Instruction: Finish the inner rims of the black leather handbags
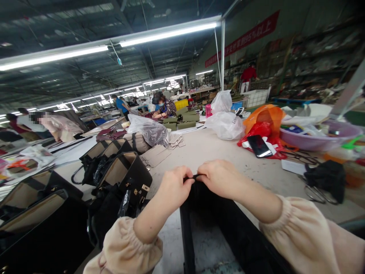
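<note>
My left hand [173, 190] and my right hand [221, 178] meet at the top edge of a black fabric piece [239, 232], perhaps a bag lining. Fingers and thumb of each hand pinch that edge, with the hands almost touching. From there the cloth hangs toward me in two long sides, with a pale surface visible between them. To the left stand several black handbags [142, 169] with stiff tan insides and gold-coloured fittings. The far ends of the cloth run out of view at the bottom.
Flat beige pieces [156, 155] and a clear plastic bag [149, 129] lie beyond my left hand. On the right are a black phone [259, 146], a purple basin [310, 139], scissors [316, 194] and a dark cloth [326, 180]. Across the table a co-worker [165, 108] sits near green pieces.
</note>
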`<state>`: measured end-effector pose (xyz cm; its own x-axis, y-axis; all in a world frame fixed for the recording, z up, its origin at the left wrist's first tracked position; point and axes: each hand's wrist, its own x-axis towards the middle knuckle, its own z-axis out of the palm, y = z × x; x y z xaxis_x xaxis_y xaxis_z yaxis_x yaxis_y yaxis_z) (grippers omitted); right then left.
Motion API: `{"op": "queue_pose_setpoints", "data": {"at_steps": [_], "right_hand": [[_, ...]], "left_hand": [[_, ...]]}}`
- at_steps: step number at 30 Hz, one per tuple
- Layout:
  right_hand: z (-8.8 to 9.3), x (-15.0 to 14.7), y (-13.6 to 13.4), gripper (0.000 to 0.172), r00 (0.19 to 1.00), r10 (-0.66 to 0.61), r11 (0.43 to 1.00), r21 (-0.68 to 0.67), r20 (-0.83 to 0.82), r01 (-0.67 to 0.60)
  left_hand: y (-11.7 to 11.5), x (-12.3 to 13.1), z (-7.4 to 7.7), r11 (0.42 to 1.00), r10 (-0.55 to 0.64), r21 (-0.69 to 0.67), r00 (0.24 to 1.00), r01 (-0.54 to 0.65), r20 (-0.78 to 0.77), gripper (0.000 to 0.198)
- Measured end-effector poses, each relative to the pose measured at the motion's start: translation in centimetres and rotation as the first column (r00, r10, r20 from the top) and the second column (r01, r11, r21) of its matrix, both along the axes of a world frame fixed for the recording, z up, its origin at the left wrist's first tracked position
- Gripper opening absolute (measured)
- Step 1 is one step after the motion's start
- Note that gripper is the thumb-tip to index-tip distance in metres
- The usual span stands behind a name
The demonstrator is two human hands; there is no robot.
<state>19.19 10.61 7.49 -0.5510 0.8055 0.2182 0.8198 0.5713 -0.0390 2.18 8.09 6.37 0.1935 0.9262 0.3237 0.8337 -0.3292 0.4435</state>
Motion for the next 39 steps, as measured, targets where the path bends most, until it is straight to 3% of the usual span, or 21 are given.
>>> {"op": "queue_pose_setpoints", "data": {"at_steps": [3,5,11,13,18,28,39], "right_hand": [[0.0,0.2,0.2,0.026,1.0,-0.014,1.0,0.005,-0.005,0.014],[-0.1,0.4,0.3,0.026,1.0,-0.012,1.0,0.014,-0.011,0.013],[-0.2,0.6,0.3,0.025,1.0,0.011,1.0,0.016,-0.022,-0.01],[-0.2,0.5,0.3,0.025,1.0,0.007,1.0,0.013,-0.028,-0.006],[-0.4,0.5,0.3,0.025,1.0,0.002,1.0,0.028,-0.031,-0.001],[-0.7,0.2,0.4,0.026,1.0,0.003,0.999,0.045,-0.03,-0.002],[-0.7,-0.1,0.2,0.025,0.999,0.003,0.998,0.066,-0.049,0.0]], "left_hand": [[-0.9,-1.2,0.3,0.998,0.008,-0.069,0.996,-0.001,0.089,0.033],[-1.6,-1.8,0.5,0.995,0.03,-0.095,0.997,-0.024,0.065,0.038],[-2.1,-1.8,1.1,0.993,0.099,-0.041,0.968,-0.111,-0.229,0.031],[-1.9,-1.4,1.3,0.99,0.121,-0.023,0.92,-0.14,-0.372,0.022],[-1.9,-0.7,1.5,0.976,0.201,0.058,0.78,-0.208,-0.592,0.039],[-1.7,-0.6,1.5,0.975,0.203,0.067,0.738,-0.21,-0.643,0.039],[-0.9,-0.8,1.2,0.971,0.201,0.018,0.768,-0.24,-0.609,0.037]]}}
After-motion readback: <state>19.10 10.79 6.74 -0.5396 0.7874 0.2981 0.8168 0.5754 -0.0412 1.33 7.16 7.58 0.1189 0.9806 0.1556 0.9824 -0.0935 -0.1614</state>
